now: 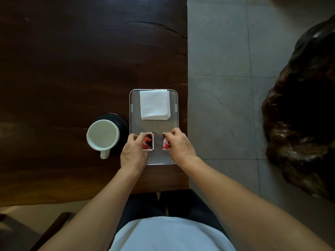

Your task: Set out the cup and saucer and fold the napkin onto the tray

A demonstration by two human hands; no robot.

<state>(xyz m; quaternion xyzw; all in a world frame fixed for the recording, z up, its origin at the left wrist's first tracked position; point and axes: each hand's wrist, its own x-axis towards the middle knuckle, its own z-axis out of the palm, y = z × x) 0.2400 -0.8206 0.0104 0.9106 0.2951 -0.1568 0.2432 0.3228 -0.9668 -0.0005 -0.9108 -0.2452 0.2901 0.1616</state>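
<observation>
A striped metal tray [154, 126] lies on the dark wooden table near its right edge. A folded white napkin [154, 104] rests on the tray's far half. On the near half lie two small red-and-black packets. My left hand [134, 151] grips the left packet [149, 141] and my right hand [179, 143] grips the right packet [165, 142], each partly covered by fingers. Left of the tray a white cup [102, 135] stands on a dark saucer [121, 122], handle pointing toward me.
The dark wooden table [72, 69] ends just right of the tray, with grey floor tiles [226, 87] beyond. A large dark glossy wooden object [304, 115] stands on the floor at the right. A chair part [52, 230] shows at bottom left.
</observation>
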